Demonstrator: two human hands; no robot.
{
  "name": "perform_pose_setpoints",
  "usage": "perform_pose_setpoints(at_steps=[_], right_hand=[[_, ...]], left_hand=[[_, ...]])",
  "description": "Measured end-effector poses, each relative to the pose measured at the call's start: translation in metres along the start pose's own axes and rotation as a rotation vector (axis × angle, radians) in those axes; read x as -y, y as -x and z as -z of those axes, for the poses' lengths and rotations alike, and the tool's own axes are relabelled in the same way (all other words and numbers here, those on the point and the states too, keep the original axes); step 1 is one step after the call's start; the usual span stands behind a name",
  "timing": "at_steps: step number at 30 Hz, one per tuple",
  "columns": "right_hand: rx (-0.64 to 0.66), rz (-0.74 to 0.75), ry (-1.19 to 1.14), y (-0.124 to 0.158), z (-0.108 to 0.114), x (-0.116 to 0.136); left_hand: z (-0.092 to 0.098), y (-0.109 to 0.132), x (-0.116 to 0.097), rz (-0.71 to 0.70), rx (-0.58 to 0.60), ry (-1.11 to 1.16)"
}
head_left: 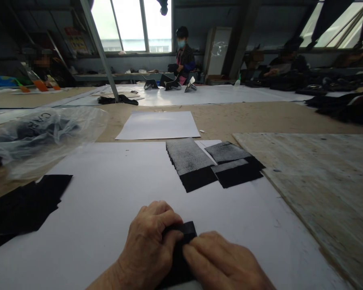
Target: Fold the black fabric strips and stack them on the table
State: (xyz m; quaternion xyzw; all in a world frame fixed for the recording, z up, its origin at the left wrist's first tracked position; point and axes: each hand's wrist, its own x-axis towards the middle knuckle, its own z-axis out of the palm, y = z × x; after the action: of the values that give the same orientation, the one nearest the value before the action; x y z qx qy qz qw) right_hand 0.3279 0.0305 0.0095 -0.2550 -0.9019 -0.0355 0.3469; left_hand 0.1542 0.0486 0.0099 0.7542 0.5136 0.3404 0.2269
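Note:
A small black fabric piece (178, 262) lies on the white sheet (93, 225) right in front of me, its far end looking folded over. My left hand (153, 237) grips that end from the left, thumb and bent fingers closed on it. From the right, my right hand (224, 257) pinches the near side of the same piece, fingertips pressed together at its edge. Beyond my hands lie grey-and-black fabric pieces (192, 161), overlapping in part. Dark fabric (27, 205) is spread at the left. The underside of the held piece is hidden.
A wooden board (320, 181) borders the sheet on the right. A clear plastic bag (48, 133) with dark contents sits at the left. Farther off are a second white sheet (160, 124), a metal pole (101, 48), and a person (184, 58) across the tables.

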Motion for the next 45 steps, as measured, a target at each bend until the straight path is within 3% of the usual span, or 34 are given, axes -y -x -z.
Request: perform_pose_setpoints(at_steps=[3,7,18,25,31,38,45], right_hand=[[-0.01,-0.028,0.148,0.008,0.015,-0.013],[0.028,0.008,0.213,0.013,0.012,-0.014],[0.078,-0.101,0.093,0.009,0.013,-0.019],[0.045,-0.119,0.04,0.006,0.013,-0.021],[0.069,-0.321,-0.112,0.011,0.016,-0.02],[0.069,-0.099,0.089,0.006,0.007,-0.014],[0.153,-0.061,0.139,0.006,0.005,-0.013]], left_hand=[[-0.002,0.001,0.003,-0.125,-0.057,-0.006],[0.0,0.001,0.002,-0.272,-0.1,-0.103],[0.005,-0.003,0.007,-0.613,-0.019,-0.226],[0.001,0.001,0.007,-0.657,0.021,-0.296],[0.001,0.0,0.004,-0.664,0.008,-0.32],[0.0,-0.001,0.002,-0.656,0.023,-0.299],[0.018,0.007,0.011,-0.636,-0.003,-0.322]])
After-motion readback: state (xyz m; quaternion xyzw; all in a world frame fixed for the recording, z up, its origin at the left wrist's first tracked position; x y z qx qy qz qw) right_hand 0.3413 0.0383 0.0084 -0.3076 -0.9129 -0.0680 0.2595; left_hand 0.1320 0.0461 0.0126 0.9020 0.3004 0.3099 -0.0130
